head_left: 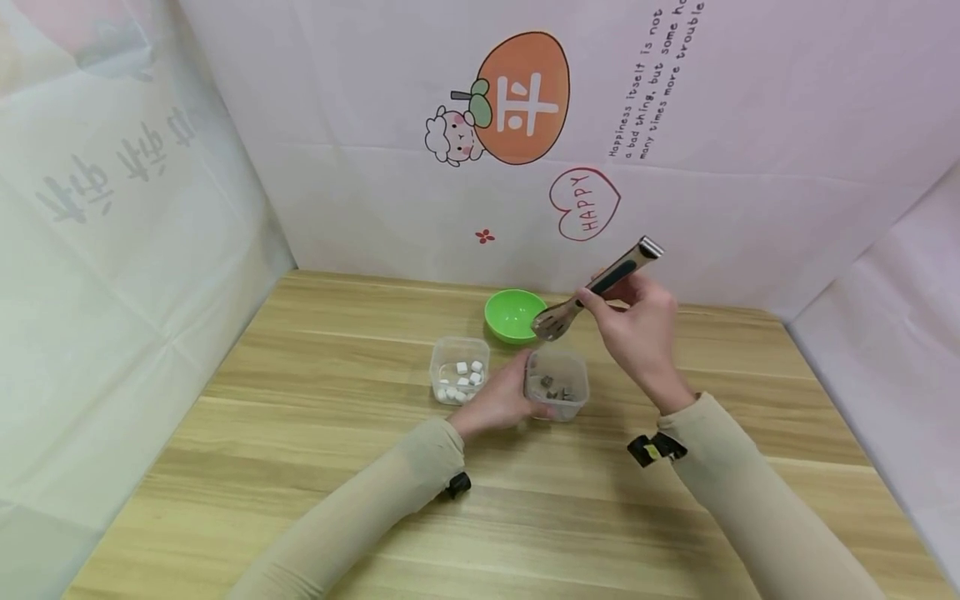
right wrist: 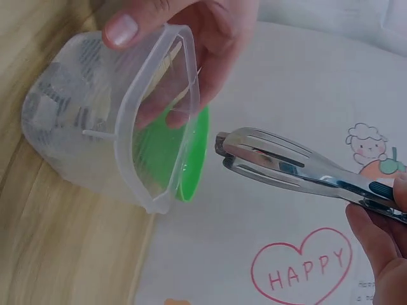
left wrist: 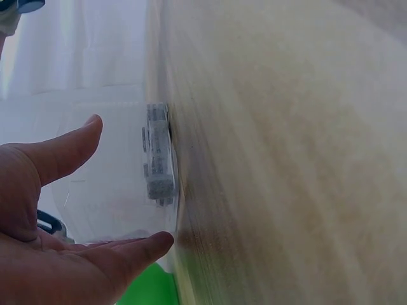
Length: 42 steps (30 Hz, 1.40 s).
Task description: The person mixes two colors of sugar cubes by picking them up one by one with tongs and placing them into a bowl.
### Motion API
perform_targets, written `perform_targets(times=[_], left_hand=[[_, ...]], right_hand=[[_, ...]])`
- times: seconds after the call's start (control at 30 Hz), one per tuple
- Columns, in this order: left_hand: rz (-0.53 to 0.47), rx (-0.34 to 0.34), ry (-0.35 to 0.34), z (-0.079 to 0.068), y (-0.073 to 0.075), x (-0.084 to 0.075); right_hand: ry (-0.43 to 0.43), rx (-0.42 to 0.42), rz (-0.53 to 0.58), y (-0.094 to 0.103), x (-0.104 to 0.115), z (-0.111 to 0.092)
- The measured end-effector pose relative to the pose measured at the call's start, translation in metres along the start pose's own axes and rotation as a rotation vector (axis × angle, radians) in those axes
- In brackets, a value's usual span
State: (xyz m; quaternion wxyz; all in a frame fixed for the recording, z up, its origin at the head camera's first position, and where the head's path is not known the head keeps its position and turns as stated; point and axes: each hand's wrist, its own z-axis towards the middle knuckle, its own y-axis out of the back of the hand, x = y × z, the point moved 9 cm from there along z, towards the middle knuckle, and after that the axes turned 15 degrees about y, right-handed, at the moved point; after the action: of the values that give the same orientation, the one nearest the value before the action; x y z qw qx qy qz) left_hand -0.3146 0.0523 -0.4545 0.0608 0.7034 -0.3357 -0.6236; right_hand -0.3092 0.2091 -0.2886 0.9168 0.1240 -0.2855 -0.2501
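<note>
Metal tongs with dark grip inlays point(head_left: 557, 320) are held in my right hand point(head_left: 643, 329), thumb and fingers pinching the handle. At their tips in the right wrist view shows a small dark piece point(right wrist: 222, 144). The tongs are raised, tips near the rim of a green bowl point(head_left: 513, 315). My left hand point(head_left: 501, 398) grips a clear plastic container point(head_left: 576, 406) from its left side, thumb at the front and fingers behind. Several small dark grey cubes point(head_left: 552, 392) lie on the container's bottom.
A second clear container point(head_left: 438, 360), with several white cubes point(head_left: 462, 383) in it, stands left of my left hand. The wooden table point(head_left: 330, 400) meets a printed white cloth point(head_left: 360, 208) at the back, with more cloth at both sides.
</note>
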Motion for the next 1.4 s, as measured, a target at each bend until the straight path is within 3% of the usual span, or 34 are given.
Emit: perform_targets(times=[0.47,0.87,1.03,1.4], left_hand=[[-0.001,-0.003,-0.006,0.001,0.001,0.001],[0.002,-0.001,0.0,0.001,0.001,-0.001],[0.009,-0.008,-0.012,0.001,0.001,-0.002],[-0.001,-0.007,-0.02,0.002,0.0,0.0]], right_hand=[[-0.052,-0.008,0.018,-0.041,-0.036,0.013],[-0.067,0.023,-0.003,-0.056,-0.049,0.014],[-0.058,0.003,0.013,-0.046,-0.041,0.011],[-0.002,-0.014,0.059,0.006,0.002,-0.011]])
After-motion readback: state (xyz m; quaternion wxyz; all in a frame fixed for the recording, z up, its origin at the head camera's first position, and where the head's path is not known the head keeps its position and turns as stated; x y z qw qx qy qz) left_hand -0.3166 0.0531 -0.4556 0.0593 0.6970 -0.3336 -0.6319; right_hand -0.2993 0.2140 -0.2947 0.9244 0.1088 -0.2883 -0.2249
